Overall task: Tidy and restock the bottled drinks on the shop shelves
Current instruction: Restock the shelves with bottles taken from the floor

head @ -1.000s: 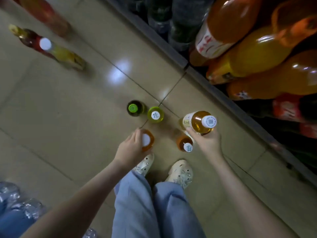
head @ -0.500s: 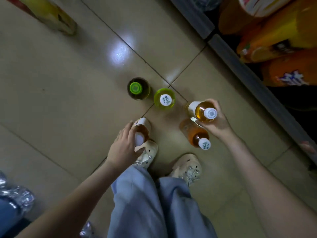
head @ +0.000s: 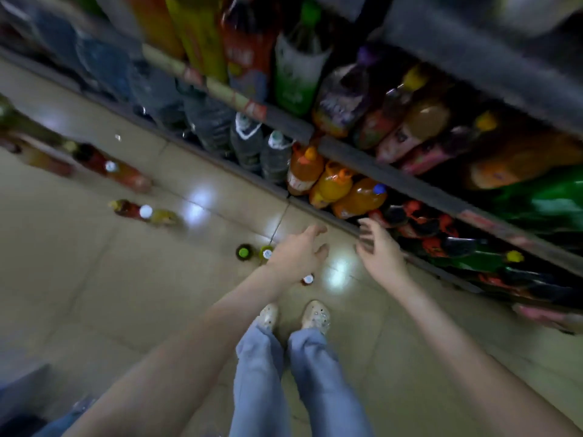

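Both my hands are raised in front of me with fingers spread and nothing in them. My left hand [head: 299,250] hovers over the small bottles on the floor; my right hand [head: 378,250] is near the edge of the bottom shelf [head: 344,223]. On the tiles stand a dark bottle with a green cap [head: 243,252], a yellow-green bottle with a white cap [head: 266,253] and an orange bottle with a white cap [head: 307,279], partly hidden by my left wrist. Large orange drink bottles [head: 334,187] stand on the bottom shelf.
Shelves full of big drink bottles [head: 293,67] run diagonally from upper left to right. Water bottles [head: 249,143] fill the bottom shelf further left. More bottles [head: 145,212] stand on the floor at left. My feet [head: 293,315] are just behind the small bottles.
Both hands let go of the amber bottles they held and now hang empty and spread. The view has risen and tilted up to take in the shelves.
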Demonstrator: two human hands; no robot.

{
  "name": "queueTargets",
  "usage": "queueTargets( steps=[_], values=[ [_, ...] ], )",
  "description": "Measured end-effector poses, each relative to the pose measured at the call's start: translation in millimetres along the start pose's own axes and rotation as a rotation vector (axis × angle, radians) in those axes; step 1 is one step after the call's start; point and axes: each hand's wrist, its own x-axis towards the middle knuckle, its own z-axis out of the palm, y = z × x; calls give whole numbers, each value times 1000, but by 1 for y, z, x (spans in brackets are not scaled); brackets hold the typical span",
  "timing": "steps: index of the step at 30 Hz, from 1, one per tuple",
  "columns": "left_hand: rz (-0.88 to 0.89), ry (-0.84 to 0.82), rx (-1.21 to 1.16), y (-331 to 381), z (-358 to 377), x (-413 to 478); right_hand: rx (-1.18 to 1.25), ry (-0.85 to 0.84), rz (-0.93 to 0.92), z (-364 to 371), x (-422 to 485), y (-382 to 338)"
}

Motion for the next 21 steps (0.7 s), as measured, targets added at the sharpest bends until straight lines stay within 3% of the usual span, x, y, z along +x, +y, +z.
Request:
queueTargets(
  steps=[4, 8, 16, 21],
  values=[
    [267, -54, 200, 106, -46, -32, 51, 195, -56, -97, -70, -53],
    [491, -17, 319, 207, -66, -45, 102, 384, -70, -180, -123, -54],
    [797, 114, 410, 373, -13, -35, 317, 794, 16, -322, -165, 36],
    [821, 148, 467, 461, 44, -17, 426, 1087, 102, -417, -164, 103]
  ],
)
